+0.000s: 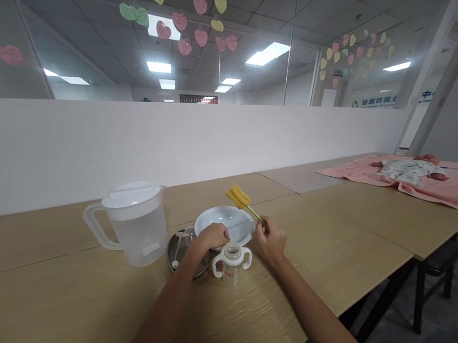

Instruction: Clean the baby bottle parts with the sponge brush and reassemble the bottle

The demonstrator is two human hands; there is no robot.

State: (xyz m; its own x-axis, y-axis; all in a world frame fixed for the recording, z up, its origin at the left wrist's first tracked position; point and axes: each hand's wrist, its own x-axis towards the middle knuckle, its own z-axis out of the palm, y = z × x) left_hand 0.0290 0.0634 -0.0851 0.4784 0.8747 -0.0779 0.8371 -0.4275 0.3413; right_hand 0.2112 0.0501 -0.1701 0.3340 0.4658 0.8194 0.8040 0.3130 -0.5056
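My right hand (272, 237) grips the green handle of a bottle brush (239, 197); its yellow sponge head points up and to the left. My left hand (215, 235) is closed over the near part of a white bowl (242, 231), and what its fingers hold, if anything, is hidden. Just in front of the bowl, between my forearms, stands a clear baby bottle (233, 268) with two white handles and an uncovered mouth. Beside it, partly under my left forearm, lies a round metal tray (201, 268) with small clear and white bottle parts (183, 241) on it.
A large translucent lidded pitcher (141, 224) stands at the left. On the right, a doll (408, 169) lies on a pink towel (444, 195). A white low wall (193, 148) with glass above borders the wooden table (330, 248). A dark stool (442, 259) is at the right.
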